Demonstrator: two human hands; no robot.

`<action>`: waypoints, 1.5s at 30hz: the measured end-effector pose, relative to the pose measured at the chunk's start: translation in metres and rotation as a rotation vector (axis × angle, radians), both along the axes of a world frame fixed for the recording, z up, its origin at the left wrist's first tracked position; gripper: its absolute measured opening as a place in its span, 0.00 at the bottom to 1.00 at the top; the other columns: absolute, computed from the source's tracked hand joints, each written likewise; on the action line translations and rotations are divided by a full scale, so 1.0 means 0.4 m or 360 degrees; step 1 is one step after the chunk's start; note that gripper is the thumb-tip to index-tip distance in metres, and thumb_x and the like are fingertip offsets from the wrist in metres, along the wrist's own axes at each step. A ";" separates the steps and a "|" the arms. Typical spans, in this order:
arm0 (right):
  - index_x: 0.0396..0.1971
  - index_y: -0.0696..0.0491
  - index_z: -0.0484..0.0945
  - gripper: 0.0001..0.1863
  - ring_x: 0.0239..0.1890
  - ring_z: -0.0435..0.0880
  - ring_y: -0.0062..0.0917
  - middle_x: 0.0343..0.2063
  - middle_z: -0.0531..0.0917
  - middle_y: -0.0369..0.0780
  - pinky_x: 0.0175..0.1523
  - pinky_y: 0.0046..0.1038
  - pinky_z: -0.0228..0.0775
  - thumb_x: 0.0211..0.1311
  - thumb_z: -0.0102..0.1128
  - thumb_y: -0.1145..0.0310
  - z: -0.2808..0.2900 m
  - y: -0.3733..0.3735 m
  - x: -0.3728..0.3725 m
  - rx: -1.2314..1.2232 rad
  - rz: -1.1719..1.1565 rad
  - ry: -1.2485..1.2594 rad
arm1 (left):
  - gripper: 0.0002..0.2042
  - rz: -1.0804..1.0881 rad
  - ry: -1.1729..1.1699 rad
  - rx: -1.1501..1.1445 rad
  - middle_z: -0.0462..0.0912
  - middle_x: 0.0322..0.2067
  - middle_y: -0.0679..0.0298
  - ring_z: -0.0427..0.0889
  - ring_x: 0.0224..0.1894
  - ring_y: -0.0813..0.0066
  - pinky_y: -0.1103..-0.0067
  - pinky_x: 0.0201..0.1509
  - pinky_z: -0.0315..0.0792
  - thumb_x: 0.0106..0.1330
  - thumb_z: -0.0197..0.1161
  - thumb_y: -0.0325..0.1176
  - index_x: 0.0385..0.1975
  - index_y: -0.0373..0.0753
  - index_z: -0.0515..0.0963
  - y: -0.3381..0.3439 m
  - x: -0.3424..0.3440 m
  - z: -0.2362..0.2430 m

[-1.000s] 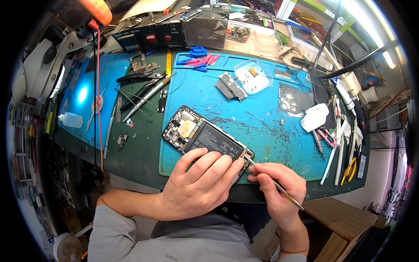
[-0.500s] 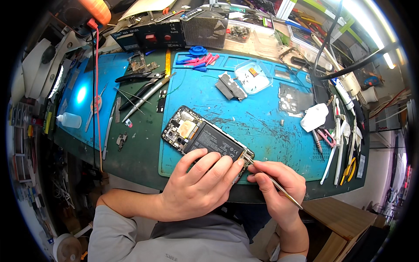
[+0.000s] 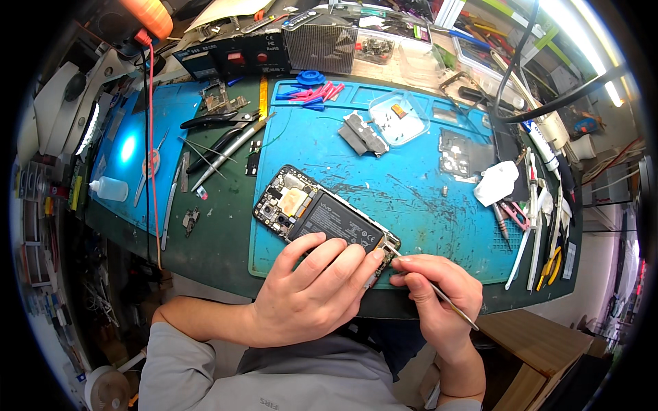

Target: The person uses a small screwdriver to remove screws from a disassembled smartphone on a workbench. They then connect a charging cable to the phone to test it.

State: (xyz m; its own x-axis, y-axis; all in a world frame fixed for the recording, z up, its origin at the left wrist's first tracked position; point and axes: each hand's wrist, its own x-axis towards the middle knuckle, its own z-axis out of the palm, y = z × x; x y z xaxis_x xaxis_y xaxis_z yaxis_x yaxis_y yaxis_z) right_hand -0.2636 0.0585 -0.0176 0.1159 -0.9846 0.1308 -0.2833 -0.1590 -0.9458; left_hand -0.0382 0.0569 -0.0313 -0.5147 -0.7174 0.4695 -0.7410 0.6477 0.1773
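- Phone (image 3: pixel 321 211), opened up, lies aslant on the near left part of the blue work mat (image 3: pixel 425 216), its exposed circuit board (image 3: pixel 275 203) at the far left end.
- Black battery (image 3: pixel 346 225) fills its middle, with a larger pale logo, lines of small print and certification-type marks; the smallest lines are too fine to read.
- Left hand (image 3: pixel 319 291) lies over the near side of the phone, fingers bent and slightly parted, tips on the battery; its thumb is hidden, so I cannot tell whether it grips the edge.
- Right hand (image 3: pixel 444 291) pinches a slim metal tool (image 3: pixel 458 314) between thumb and fingers, closed around it, the tip at the phone's right end.
- Farther off on the mat: a grey metal part (image 3: pixel 363 137) just beside a clear dish (image 3: pixel 419 104), and pink and blue clips (image 3: pixel 329 92).
- Left of the mat, black-handled pliers (image 3: pixel 218 120); farther left, a dropper bottle (image 3: pixel 110 188).
- Far left, a black instrument panel (image 3: pixel 250 61) carries white lettering.
- Grey shirt (image 3: pixel 301 380), nearest, has small dark letters on its front.
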 end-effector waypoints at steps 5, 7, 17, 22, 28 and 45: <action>0.45 0.61 0.90 0.09 0.40 0.94 0.34 0.40 0.93 0.47 0.45 0.28 0.86 0.67 0.75 0.79 -0.003 0.000 -0.002 -0.0019 0.0004 0.0013 | 0.24 0.0002 0.0014 -0.0008 0.81 0.55 0.65 0.79 0.58 0.67 0.62 0.68 0.73 0.61 0.69 0.33 0.59 0.42 0.88 -0.002 -0.003 -0.002; 0.45 0.61 0.90 0.09 0.39 0.94 0.34 0.40 0.93 0.47 0.45 0.28 0.86 0.67 0.75 0.79 -0.003 -0.002 0.000 -0.0037 0.0000 0.0015 | 0.24 0.0005 0.0016 -0.0010 0.80 0.55 0.65 0.79 0.58 0.66 0.62 0.68 0.73 0.60 0.69 0.33 0.59 0.42 0.88 -0.002 -0.005 -0.002; 0.48 0.63 0.88 0.10 0.38 0.94 0.31 0.39 0.93 0.48 0.43 0.27 0.86 0.70 0.73 0.79 0.005 0.004 -0.004 0.0007 -0.0050 -0.0004 | 0.25 0.0013 0.0015 0.0019 0.80 0.55 0.66 0.78 0.58 0.66 0.62 0.68 0.73 0.59 0.69 0.32 0.60 0.42 0.88 -0.002 -0.007 0.000; 0.49 0.63 0.88 0.10 0.37 0.95 0.30 0.41 0.92 0.49 0.43 0.27 0.86 0.71 0.73 0.78 0.006 0.004 -0.006 0.0010 -0.0023 -0.0023 | 0.26 0.0012 -0.0006 0.0018 0.79 0.55 0.66 0.78 0.58 0.66 0.62 0.68 0.72 0.59 0.69 0.32 0.61 0.43 0.87 0.002 -0.006 0.001; 0.49 0.63 0.88 0.10 0.37 0.95 0.30 0.41 0.93 0.49 0.43 0.27 0.86 0.71 0.72 0.77 0.002 0.009 -0.006 0.0016 -0.0069 -0.0062 | 0.26 0.0019 0.0024 0.0019 0.80 0.54 0.66 0.78 0.58 0.66 0.63 0.68 0.72 0.58 0.69 0.31 0.60 0.43 0.88 -0.001 -0.008 -0.002; 0.45 0.61 0.90 0.09 0.36 0.94 0.33 0.37 0.93 0.46 0.41 0.28 0.84 0.66 0.76 0.78 -0.001 0.001 -0.011 -0.0101 0.0082 0.0061 | 0.25 0.0000 0.0002 0.0012 0.81 0.54 0.66 0.79 0.58 0.66 0.63 0.69 0.73 0.57 0.66 0.29 0.58 0.42 0.89 -0.001 -0.001 0.004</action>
